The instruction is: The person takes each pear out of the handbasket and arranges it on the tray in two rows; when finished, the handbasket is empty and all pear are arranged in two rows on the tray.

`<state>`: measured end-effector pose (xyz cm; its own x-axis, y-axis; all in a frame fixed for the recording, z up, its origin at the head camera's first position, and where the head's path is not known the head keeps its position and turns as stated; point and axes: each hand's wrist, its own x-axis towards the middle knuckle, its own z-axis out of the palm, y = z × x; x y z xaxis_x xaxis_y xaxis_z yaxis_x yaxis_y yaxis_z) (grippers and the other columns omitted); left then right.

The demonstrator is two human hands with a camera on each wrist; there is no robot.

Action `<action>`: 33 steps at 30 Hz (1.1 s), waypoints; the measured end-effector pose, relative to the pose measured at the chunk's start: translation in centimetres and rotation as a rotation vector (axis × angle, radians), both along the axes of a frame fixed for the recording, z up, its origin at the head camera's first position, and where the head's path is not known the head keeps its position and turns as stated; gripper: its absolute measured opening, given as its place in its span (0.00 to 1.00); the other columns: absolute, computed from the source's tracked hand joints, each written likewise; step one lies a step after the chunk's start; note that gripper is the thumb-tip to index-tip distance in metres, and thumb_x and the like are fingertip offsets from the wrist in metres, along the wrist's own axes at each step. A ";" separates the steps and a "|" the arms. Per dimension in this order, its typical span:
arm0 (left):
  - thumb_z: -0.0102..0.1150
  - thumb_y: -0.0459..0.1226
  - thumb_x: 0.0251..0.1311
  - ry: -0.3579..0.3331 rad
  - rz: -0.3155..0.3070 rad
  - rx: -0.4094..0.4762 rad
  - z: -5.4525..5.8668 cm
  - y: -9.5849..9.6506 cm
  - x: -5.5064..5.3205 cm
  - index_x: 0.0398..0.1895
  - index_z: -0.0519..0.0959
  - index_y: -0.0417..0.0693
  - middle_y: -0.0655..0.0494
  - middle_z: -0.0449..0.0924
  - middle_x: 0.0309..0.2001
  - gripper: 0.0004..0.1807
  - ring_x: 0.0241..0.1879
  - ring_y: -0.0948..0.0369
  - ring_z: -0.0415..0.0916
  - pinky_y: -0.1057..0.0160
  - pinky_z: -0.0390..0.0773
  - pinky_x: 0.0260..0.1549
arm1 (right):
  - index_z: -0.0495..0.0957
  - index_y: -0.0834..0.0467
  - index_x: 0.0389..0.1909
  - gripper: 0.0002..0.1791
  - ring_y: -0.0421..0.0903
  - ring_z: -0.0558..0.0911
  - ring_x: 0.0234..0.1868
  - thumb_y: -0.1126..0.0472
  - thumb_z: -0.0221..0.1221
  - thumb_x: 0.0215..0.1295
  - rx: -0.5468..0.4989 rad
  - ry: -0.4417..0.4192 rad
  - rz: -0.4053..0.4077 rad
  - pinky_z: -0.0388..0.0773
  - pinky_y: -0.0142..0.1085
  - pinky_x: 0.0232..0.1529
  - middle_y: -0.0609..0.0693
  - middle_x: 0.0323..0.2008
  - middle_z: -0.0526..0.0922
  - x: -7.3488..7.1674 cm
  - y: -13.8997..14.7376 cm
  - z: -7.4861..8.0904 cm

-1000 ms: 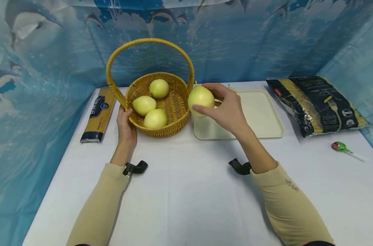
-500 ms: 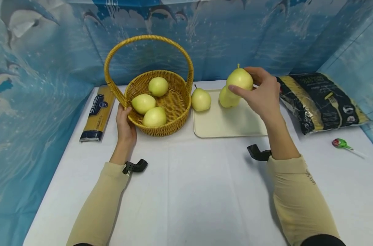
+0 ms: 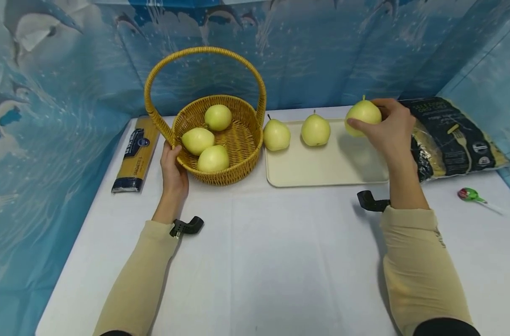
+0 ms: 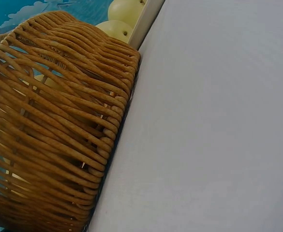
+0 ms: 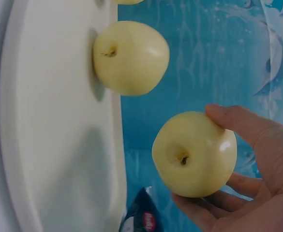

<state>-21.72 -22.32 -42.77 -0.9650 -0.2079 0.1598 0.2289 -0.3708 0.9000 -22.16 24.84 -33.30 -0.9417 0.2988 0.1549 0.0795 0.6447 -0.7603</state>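
My right hand (image 3: 391, 128) grips a pale yellow-green pear (image 3: 363, 115) between thumb and fingers, its stem up, over the right end of the cream tray (image 3: 322, 170). In the right wrist view the held pear (image 5: 194, 154) shows its underside, apart from the tray. Two pears stand on the tray toward its left, one (image 3: 277, 135) beside the basket and another (image 3: 315, 130) at the middle. My left hand (image 3: 173, 172) holds the left side of the wicker basket (image 3: 242, 170), thumb at the rim below the handle. Inside lie three pears (image 3: 213, 159). The left wrist view shows the woven wall (image 4: 68, 121).
A spaghetti packet (image 3: 135, 154) lies left of the basket. Right of the tray lies a black and gold pasta bag (image 3: 456, 135), partly behind my right hand, with a lollipop (image 3: 469, 194) in front of it. A blue dolphin-print curtain (image 3: 322, 56) rises behind the white table (image 3: 255, 261).
My right hand has carried the pear rightward from beside the basket, across the tray to its right end. The left hand and the basket have stayed in place.
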 end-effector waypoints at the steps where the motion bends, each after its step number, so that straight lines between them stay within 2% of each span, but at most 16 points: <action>1: 0.44 0.37 0.72 0.002 0.003 -0.001 0.0 0.0 0.0 0.81 0.61 0.50 0.45 0.60 0.79 0.34 0.76 0.61 0.62 0.65 0.59 0.77 | 0.70 0.55 0.77 0.44 0.57 0.78 0.67 0.41 0.70 0.63 0.000 -0.014 0.000 0.76 0.48 0.63 0.61 0.71 0.75 -0.2 0.1 -0.3; 6: 0.43 0.37 0.72 0.008 0.013 0.012 -0.3 -0.2 0.4 0.82 0.59 0.51 0.45 0.59 0.79 0.34 0.77 0.61 0.62 0.64 0.60 0.77 | 0.67 0.55 0.78 0.46 0.61 0.76 0.69 0.41 0.70 0.63 -0.013 -0.058 0.028 0.75 0.53 0.66 0.63 0.73 0.73 -1.4 0.3 -1.4; 10: 0.43 0.37 0.73 0.007 0.013 0.025 -0.4 -0.4 0.5 0.82 0.59 0.52 0.46 0.59 0.79 0.34 0.77 0.61 0.62 0.65 0.60 0.77 | 0.67 0.59 0.78 0.46 0.66 0.72 0.68 0.42 0.70 0.65 0.030 -0.059 0.037 0.56 0.57 0.77 0.69 0.68 0.75 -2.0 0.3 -2.3; 13: 0.42 0.36 0.73 0.014 0.023 0.040 -0.5 -0.4 0.4 0.81 0.61 0.50 0.45 0.60 0.79 0.33 0.76 0.61 0.63 0.64 0.61 0.76 | 0.66 0.60 0.78 0.46 0.69 0.63 0.72 0.42 0.68 0.66 0.043 -0.082 0.044 0.48 0.62 0.77 0.72 0.68 0.74 -2.2 0.4 -2.9; 17: 0.42 0.35 0.72 0.012 0.032 0.043 -0.6 -0.3 0.4 0.80 0.62 0.48 0.44 0.61 0.78 0.32 0.75 0.60 0.64 0.64 0.62 0.75 | 0.62 0.59 0.80 0.48 0.70 0.56 0.75 0.40 0.66 0.67 0.035 -0.129 0.047 0.56 0.65 0.72 0.70 0.72 0.70 -2.4 0.5 -3.1; 22: 0.42 0.36 0.72 0.016 0.020 0.045 -0.7 -0.2 0.3 0.81 0.61 0.49 0.44 0.60 0.78 0.33 0.75 0.60 0.63 0.64 0.62 0.76 | 0.55 0.56 0.84 0.50 0.71 0.55 0.76 0.42 0.65 0.69 0.036 -0.200 0.055 0.58 0.68 0.71 0.65 0.80 0.61 -2.1 0.6 -2.9; 25: 0.43 0.36 0.72 0.014 0.010 0.038 -0.6 -0.1 0.2 0.82 0.59 0.50 0.43 0.59 0.79 0.34 0.76 0.60 0.63 0.64 0.61 0.76 | 0.54 0.55 0.84 0.49 0.71 0.55 0.77 0.45 0.65 0.69 0.013 -0.225 0.047 0.60 0.68 0.72 0.64 0.81 0.58 -1.8 0.7 -2.9; 30: 0.42 0.36 0.71 0.009 -0.002 0.011 -0.5 0.1 0.2 0.82 0.59 0.51 0.43 0.59 0.78 0.35 0.75 0.60 0.63 0.64 0.61 0.76 | 0.57 0.56 0.83 0.45 0.68 0.55 0.78 0.47 0.64 0.70 -0.020 -0.191 0.024 0.58 0.64 0.75 0.63 0.80 0.61 -1.2 1.0 -2.8; 33: 0.42 0.36 0.72 0.019 -0.008 0.012 -0.4 0.2 0.0 0.82 0.59 0.50 0.43 0.60 0.77 0.34 0.75 0.60 0.64 0.63 0.62 0.76 | 0.59 0.55 0.82 0.43 0.62 0.59 0.80 0.48 0.64 0.71 -0.057 -0.151 0.027 0.58 0.56 0.79 0.61 0.80 0.64 -1.0 1.2 -2.4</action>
